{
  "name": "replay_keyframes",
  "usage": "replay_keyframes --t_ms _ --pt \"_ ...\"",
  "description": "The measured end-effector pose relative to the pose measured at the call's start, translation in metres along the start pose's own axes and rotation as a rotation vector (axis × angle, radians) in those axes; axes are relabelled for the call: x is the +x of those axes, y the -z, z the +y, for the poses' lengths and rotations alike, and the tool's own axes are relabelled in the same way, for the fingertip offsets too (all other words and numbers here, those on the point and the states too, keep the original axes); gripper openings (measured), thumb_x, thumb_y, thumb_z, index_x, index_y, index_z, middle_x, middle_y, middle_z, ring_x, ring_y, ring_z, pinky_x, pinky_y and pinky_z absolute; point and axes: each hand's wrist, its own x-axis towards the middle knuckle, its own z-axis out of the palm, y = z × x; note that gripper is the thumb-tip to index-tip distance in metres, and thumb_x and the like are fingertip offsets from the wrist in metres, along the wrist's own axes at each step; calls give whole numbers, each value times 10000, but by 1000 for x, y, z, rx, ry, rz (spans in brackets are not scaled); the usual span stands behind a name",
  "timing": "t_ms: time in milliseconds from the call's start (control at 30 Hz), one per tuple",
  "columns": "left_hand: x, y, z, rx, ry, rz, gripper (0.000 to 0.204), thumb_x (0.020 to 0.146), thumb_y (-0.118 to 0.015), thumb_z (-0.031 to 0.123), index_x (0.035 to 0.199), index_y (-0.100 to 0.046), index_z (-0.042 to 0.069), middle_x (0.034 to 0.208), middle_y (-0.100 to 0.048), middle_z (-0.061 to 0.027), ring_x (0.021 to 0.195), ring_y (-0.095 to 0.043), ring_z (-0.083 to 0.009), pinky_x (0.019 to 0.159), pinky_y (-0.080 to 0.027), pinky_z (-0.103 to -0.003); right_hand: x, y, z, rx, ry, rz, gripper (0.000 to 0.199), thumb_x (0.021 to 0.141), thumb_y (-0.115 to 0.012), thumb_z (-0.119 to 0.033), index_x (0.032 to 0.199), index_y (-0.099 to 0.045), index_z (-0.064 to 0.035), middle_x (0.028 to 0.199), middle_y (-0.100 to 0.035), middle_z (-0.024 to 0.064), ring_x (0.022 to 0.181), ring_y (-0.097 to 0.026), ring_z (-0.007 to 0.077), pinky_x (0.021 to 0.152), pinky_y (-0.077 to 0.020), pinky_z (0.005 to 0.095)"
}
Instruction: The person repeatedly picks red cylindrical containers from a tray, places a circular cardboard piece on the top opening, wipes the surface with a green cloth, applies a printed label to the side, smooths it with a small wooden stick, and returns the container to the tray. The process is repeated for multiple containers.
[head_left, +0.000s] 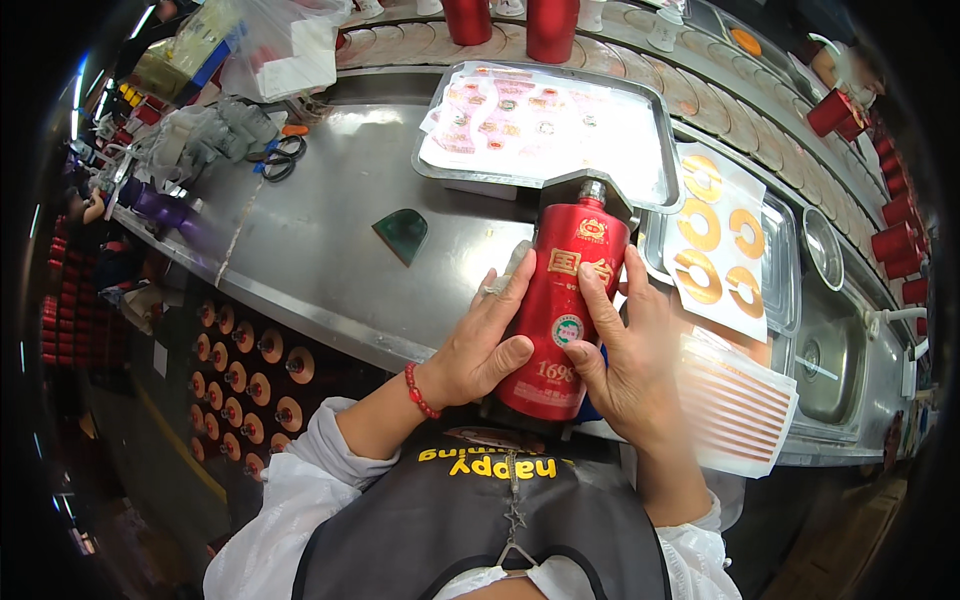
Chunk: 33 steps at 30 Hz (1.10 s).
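A glossy red bottle (560, 300) with gold print and a small round green-and-white sticker leans between my hands, its clear neck pointing away from me. My left hand (478, 345) presses along the bottle's left side, thumb lying near its lower front and something pale wrapped on a fingertip. Over the right side my right hand (640, 365) rests with fingers and thumb against the printed front, the thumb beside the round sticker. Both hands hold the bottle. A dark green flat scraper-like piece (402, 236) lies on the steel worktop (340, 260) to the left.
Beyond the bottle, a metal tray (432, 172) carries label sheets (545, 120). Gold ring-shaped stickers (698, 222) and a striped sheet (735, 410) lie right, near a sink (832, 375). Scissors (284, 160) are far left. Several bottles (258, 388) stand below left. A conveyor (720, 95) runs behind.
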Motion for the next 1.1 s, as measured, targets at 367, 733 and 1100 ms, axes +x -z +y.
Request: replay_keyframes --t_ms 367,733,1100 --pt "7 -2 -11 -115 -18 85 830 1018 -432 558 1585 -174 9 1618 -200 -278 1511 -205 -385 1215 -82 -510 1 -2 7 -2 -50 -17 655 1036 -421 -514 1483 -462 -36 1523 -339 313 1201 -491 404 1056 -367 473" --pt "47 12 5 301 -272 168 638 942 -603 518 1458 -527 150 1434 -451 -315 1363 -390 -481 1190 -166 -573 -2 -5 6 44 -67 -7 642 1005 -534 -431 1495 -434 -28 1525 -329 317 1238 -482 427 1060 -384 477" --pt "38 20 4 213 -246 46 715 947 -582 560 1493 -477 110 1561 -261 -345 1456 -263 -481 1189 -186 -503 -3 -2 15 163 -55 -2 627 959 -642 -356 1500 -455 -101 1533 -310 321 1223 -487 440 1046 -412 462"
